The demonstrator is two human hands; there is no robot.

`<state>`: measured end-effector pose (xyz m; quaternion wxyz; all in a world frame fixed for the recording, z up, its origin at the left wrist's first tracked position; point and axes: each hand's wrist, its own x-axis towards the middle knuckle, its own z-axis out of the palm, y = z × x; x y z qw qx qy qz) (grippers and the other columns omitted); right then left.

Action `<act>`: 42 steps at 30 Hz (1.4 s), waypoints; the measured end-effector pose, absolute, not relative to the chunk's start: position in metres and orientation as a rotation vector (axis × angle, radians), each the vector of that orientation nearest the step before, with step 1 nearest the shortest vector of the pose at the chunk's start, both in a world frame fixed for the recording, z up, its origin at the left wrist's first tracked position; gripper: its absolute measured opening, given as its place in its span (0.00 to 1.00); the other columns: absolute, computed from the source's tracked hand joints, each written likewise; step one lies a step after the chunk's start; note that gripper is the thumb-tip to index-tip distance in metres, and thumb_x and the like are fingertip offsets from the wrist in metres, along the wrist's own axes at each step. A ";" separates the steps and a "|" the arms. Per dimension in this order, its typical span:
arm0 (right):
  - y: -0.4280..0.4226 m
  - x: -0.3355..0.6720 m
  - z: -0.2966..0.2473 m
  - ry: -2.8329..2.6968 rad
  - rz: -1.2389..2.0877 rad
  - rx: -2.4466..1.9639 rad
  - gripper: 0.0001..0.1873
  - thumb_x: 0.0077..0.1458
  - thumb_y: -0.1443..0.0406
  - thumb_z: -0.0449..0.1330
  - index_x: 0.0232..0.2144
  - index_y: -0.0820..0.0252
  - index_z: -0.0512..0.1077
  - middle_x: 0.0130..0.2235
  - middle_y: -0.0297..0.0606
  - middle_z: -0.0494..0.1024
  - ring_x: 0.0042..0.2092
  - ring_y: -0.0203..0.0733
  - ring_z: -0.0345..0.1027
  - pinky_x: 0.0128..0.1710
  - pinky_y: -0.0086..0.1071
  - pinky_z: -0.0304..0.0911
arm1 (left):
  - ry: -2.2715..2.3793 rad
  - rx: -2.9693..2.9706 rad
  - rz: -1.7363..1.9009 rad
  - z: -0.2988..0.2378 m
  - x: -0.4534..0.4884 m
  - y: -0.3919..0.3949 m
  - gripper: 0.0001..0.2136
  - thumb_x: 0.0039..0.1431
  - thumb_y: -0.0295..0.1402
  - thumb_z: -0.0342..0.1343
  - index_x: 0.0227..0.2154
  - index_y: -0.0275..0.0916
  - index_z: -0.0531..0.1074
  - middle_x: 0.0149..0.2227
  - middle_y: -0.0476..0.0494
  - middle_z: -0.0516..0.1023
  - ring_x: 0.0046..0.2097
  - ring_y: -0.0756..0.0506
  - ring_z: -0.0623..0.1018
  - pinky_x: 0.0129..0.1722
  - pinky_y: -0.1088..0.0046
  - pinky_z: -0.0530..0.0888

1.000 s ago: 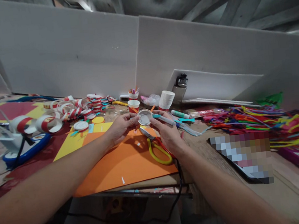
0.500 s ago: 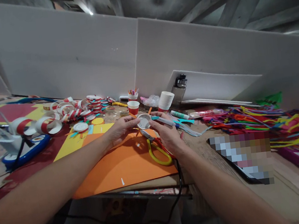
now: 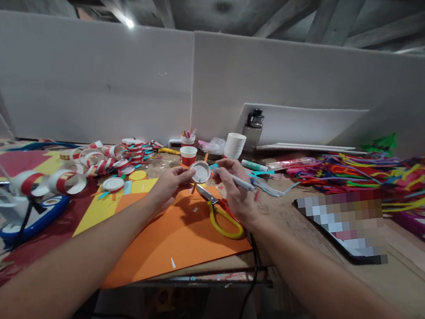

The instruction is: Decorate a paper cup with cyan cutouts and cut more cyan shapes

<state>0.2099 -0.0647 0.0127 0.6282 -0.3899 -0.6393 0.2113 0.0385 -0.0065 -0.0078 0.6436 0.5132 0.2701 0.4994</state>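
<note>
In the middle of the view my left hand (image 3: 170,186) pinches the rim of a cut-down paper cup base (image 3: 200,172), whose round white inside faces me. Thin orange strips stick out from its edge. My right hand (image 3: 239,200) grips a whitish marker (image 3: 242,182) like a pen, with its tip end toward the cup base; whether it touches cannot be made out. Below the hands, scissors (image 3: 223,219) with yellow and red handles lie on orange paper (image 3: 160,242), blades partly apart. Behind the cup base stands a red-and-white paper cup (image 3: 188,156).
Stacked white cups (image 3: 235,145) and a dark bottle (image 3: 254,129) stand at the back. Right are colourful pipe cleaners (image 3: 356,174) and a phone (image 3: 339,232). Left lie cut cup rings (image 3: 67,181), a similar cup base (image 3: 113,184) and a blue power strip (image 3: 35,220).
My right hand has come off the cup base's rim and turned the marker into a writing hold. The cup base stays in my left hand, slightly shifted left.
</note>
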 end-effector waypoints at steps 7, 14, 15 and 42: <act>-0.064 0.208 0.010 -1.541 0.463 -0.973 0.09 0.56 0.58 0.58 0.34 0.57 0.66 0.32 0.36 0.74 0.34 0.39 0.70 0.35 0.33 0.65 | 0.638 1.202 1.131 -0.011 0.040 -0.005 0.16 0.45 0.41 0.67 0.30 0.32 0.76 0.33 0.43 0.76 0.33 0.50 0.74 0.33 0.73 0.69; -0.063 0.208 0.009 -1.567 0.445 -0.989 0.11 0.56 0.57 0.59 0.34 0.59 0.68 0.32 0.37 0.75 0.34 0.39 0.70 0.34 0.33 0.66 | 0.616 1.265 1.112 -0.011 0.040 -0.007 0.15 0.48 0.40 0.65 0.32 0.31 0.76 0.33 0.42 0.76 0.32 0.49 0.73 0.32 0.72 0.68; -0.063 0.209 0.008 -1.568 0.439 -0.990 0.11 0.56 0.57 0.59 0.35 0.59 0.68 0.32 0.37 0.75 0.34 0.39 0.70 0.35 0.33 0.66 | 0.613 1.269 1.111 -0.010 0.040 -0.007 0.15 0.48 0.40 0.65 0.32 0.31 0.76 0.33 0.42 0.76 0.32 0.50 0.73 0.32 0.72 0.69; -0.066 0.208 0.013 -1.622 0.319 -1.008 0.07 0.57 0.61 0.57 0.31 0.58 0.67 0.29 0.34 0.75 0.32 0.37 0.70 0.32 0.31 0.64 | 0.630 1.284 1.132 -0.011 0.040 -0.006 0.16 0.47 0.40 0.66 0.33 0.32 0.76 0.33 0.42 0.77 0.34 0.48 0.74 0.37 0.70 0.69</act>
